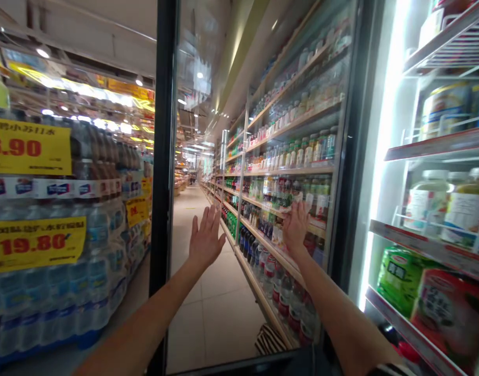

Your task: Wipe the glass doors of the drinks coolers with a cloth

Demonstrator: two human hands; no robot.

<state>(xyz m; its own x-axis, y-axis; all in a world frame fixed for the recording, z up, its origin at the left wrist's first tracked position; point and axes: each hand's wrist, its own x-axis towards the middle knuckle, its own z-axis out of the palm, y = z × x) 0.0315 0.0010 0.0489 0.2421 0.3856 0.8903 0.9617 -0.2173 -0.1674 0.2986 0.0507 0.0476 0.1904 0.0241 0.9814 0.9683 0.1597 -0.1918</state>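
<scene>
A black-framed glass door stands open in front of me, its pane between both arms. My left hand is raised at the left part of the pane, palm forward, fingers stretched out. Farther right, my right hand is at the pane too, fingers extended. Whether the palms touch the glass or hover just before it is hard to tell. A small pale patch shows by the right fingertips; I cannot make out what it is. Neither hand holds anything I can name.
To the right is a lit cooler with bottles, a green pack and a red pack on wire-fronted shelves. Stacked bottled water with yellow price signs stands left. Shelves of drinks and a tiled aisle appear in the glass.
</scene>
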